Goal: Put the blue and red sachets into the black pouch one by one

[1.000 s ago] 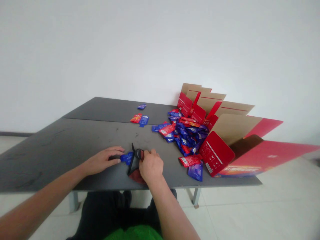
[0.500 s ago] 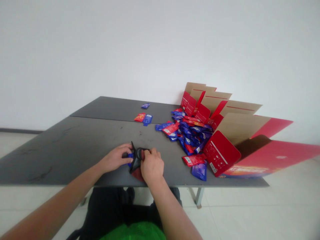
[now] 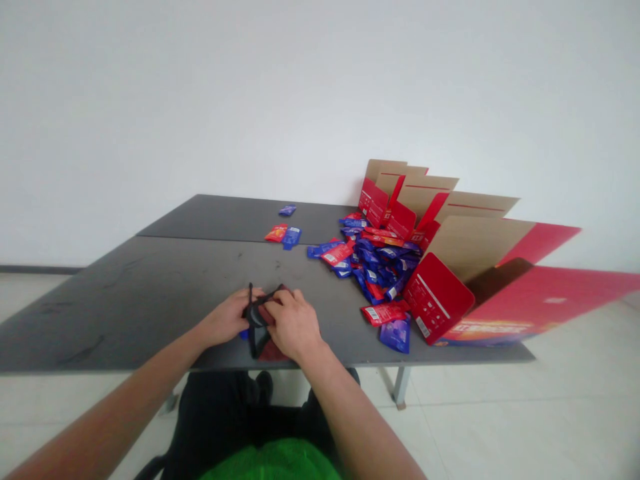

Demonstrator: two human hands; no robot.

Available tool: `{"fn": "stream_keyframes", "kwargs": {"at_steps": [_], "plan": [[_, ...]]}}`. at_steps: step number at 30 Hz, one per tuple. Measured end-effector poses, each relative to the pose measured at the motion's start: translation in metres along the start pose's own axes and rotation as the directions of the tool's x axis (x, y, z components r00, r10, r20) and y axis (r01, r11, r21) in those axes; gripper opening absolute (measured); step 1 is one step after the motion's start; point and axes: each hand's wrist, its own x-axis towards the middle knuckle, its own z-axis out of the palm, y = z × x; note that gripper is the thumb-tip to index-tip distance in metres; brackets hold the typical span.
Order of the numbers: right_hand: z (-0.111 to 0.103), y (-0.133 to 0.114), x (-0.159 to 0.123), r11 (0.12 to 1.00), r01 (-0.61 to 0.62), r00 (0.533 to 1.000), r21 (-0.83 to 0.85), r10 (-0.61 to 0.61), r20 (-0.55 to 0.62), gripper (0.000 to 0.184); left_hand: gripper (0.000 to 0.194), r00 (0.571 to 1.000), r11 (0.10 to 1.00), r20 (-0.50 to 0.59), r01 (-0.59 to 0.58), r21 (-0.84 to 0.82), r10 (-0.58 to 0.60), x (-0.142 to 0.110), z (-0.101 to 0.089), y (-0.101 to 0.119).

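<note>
Near the table's front edge, both my hands are on a black and dark-red item [image 3: 258, 333] with a raised black rim and a rounded black part; I cannot make out its exact kind. My left hand [image 3: 231, 319] grips its left side, fingertips partly hidden behind the rim. A bit of a blue packet [image 3: 244, 335] shows under that hand, mostly covered. Curled over the item's right side, my right hand [image 3: 296, 325] has its fingers closed on it, hiding part of the dark-red surface.
A pile of blue and red packets [image 3: 380, 257] lies to the right, against several open red cardboard boxes [image 3: 435, 293]. Farther back on the grey table [image 3: 165, 287] are a red packet [image 3: 276, 233] and two blue ones [image 3: 291, 237]. A white wall stands behind.
Both hands and the black and dark-red item have shifted slightly left. The right hand now reaches farther over the item, and less of the blue packet shows. The view has shifted a little.
</note>
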Motion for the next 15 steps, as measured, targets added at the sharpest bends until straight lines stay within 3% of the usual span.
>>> {"fn": "stream_keyframes", "kwargs": {"at_steps": [2, 4, 6, 8, 10, 13, 15], "plan": [[-0.007, 0.016, 0.005, 0.998, 0.055, 0.995, -0.014, -0.053, 0.081, 0.020, 0.024, 1.000, 1.000, -0.012, 0.008, 0.016, -0.007, -0.001, 0.002, 0.000], [-0.016, 0.033, 0.008, 0.996, -0.068, 0.989, -0.063, 0.075, 0.126, 0.023, 0.019, 1.000, 0.999, -0.006, 0.017, 0.029, -0.017, -0.002, 0.003, 0.001], [-0.025, 0.043, 0.010, 0.964, -0.239, 0.963, -0.120, 0.251, 0.096, 0.030, 0.024, 1.000, 0.999, -0.004, 0.030, 0.040, -0.030, -0.003, 0.003, 0.002], [-0.029, 0.038, 0.008, 0.939, -0.319, 0.947, -0.131, 0.321, -0.006, 0.034, 0.025, 0.999, 0.998, -0.016, 0.044, 0.052, -0.044, -0.004, 0.004, 0.002], [-0.025, 0.020, 0.005, 0.971, -0.218, 0.975, -0.098, 0.212, -0.071, 0.030, 0.021, 0.998, 0.997, -0.042, 0.054, 0.054, -0.051, -0.004, 0.006, 0.000], [-0.011, -0.003, 0.002, 0.999, 0.020, 1.000, -0.038, -0.020, -0.002, 0.021, 0.025, 0.997, 0.999, -0.072, 0.041, 0.030, -0.038, -0.004, 0.008, -0.004], [-0.004, 0.002, 0.002, 1.000, 0.005, 0.999, -0.030, -0.003, 0.038, 0.020, 0.023, 0.998, 0.999, -0.060, 0.023, 0.024, -0.021, -0.004, 0.009, -0.004]]}}
